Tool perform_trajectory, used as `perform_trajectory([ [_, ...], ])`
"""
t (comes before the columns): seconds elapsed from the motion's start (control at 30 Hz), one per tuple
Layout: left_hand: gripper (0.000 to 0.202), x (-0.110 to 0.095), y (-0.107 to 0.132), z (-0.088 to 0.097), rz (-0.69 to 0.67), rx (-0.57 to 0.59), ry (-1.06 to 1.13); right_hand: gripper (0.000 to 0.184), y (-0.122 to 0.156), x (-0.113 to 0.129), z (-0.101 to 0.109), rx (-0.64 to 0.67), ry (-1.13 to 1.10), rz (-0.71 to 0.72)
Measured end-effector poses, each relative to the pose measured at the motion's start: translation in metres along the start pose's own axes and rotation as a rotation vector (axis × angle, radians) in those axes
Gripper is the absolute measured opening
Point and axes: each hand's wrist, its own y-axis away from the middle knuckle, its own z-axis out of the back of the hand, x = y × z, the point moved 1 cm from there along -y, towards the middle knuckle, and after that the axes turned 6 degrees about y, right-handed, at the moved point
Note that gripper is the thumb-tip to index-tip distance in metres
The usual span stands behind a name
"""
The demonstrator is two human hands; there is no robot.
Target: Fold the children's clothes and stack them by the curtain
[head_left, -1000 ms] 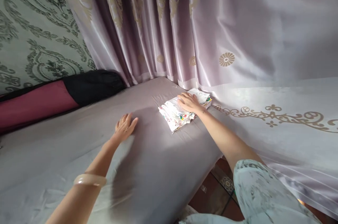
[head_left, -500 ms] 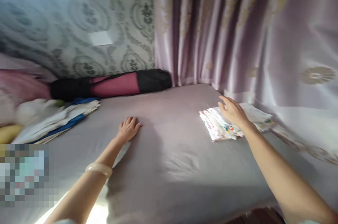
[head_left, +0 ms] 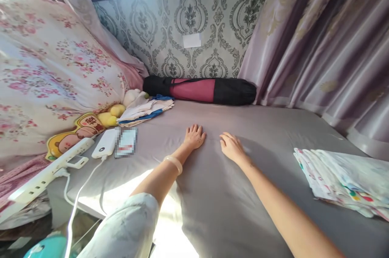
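Note:
My left hand (head_left: 195, 137) rests palm down on the grey bed sheet (head_left: 219, 201), fingers spread, a pale bangle (head_left: 174, 164) on its forearm. Close to its right, my right hand (head_left: 232, 147) is over the sheet with fingers loosely bent and nothing in them; whether it touches the sheet I cannot tell. A stack of folded white cloths with coloured prints (head_left: 343, 181) lies at the right, apart from my right hand. Beyond my left hand, folded white and blue cloths (head_left: 146, 110) lie at the back left.
A black and maroon cylindrical bag (head_left: 194, 90) lies along the wall. At the left are a white power strip (head_left: 48, 173), a white power bank (head_left: 106, 143) with its cable (head_left: 79, 193), a blurred-out flat item (head_left: 126, 142), a yellow plush (head_left: 112, 116) and a floral cover (head_left: 60, 71).
The view has turned left. My right hand has moved from above the printed cloth stack to the middle of the bed, near my left hand. My left hand stays flat on the sheet.

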Motion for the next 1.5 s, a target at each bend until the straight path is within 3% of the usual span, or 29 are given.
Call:
perform_trajectory([
  [0.1, 0.058, 0.0, 0.0, 0.0, 0.0, 0.007, -0.003, 0.04, -0.009, 0.029, -0.002, 0.011, -0.008, 0.025],
  [0.2, 0.06, 0.0, -0.001, 0.0, -0.009, 0.008, -0.002, 0.041, -0.009, 0.042, -0.007, 0.02, -0.01, 0.043],
  [0.47, 0.052, -0.002, -0.002, 0.004, -0.045, -0.002, -0.026, 0.043, 0.003, 0.046, -0.023, -0.032, 0.074, 0.043],
  [0.6, 0.047, 0.011, -0.009, 0.016, -0.12, 0.037, -0.011, 0.044, 0.003, 0.045, -0.024, -0.05, 0.098, 0.058],
  [0.73, 0.037, 0.043, -0.025, 0.032, -0.215, 0.123, 0.194, 0.044, 0.002, 0.044, -0.025, -0.06, 0.102, 0.064],
  [0.8, 0.037, 0.064, -0.031, 0.041, -0.193, 0.146, 0.339, 0.043, 0.002, 0.043, -0.026, -0.061, 0.098, 0.06],
  [0.87, 0.038, 0.085, -0.034, 0.05, -0.114, 0.096, 0.403, 0.043, 0.002, 0.042, -0.027, -0.06, 0.089, 0.061],
  [1.1, 0.039, 0.158, -0.031, 0.076, 0.131, -0.074, 0.352, 0.044, 0.002, 0.042, -0.029, -0.073, 0.078, 0.064],
  [1.5, 0.039, 0.263, -0.035, 0.11, 0.342, -0.384, 0.06, 0.041, 0.002, 0.038, -0.037, -0.154, 0.055, 0.092],
])
